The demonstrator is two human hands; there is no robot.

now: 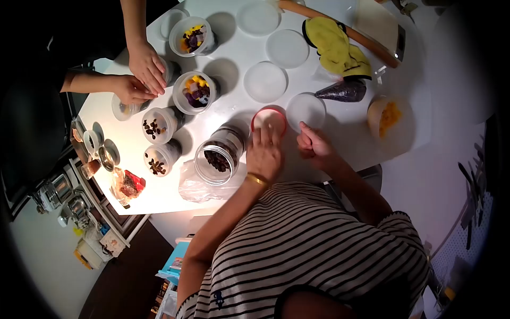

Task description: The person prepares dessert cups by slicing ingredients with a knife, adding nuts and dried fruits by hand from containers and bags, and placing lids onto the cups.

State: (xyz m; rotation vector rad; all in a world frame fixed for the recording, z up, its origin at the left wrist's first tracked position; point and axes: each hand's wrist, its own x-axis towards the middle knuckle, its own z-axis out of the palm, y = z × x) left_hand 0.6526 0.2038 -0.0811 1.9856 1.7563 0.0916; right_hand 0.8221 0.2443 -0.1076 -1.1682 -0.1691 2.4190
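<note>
- L hand (264, 159), atop red-rimmed lid (271, 116): flat grip, nil clasped.
- R hand (314, 144), nr. pale lid (306, 110): part-curled grip, contents unclear.
- Best held by rim (jar (230, 142) adj., open).

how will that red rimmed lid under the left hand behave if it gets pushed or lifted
The red-rimmed lid would probably slide rather than tip, since it seems to lie flat on the smooth-looking table. It is likely light, looking shallow. It may be fairly stiff: its visible edge keeps an even curve beneath the left hand.
</note>
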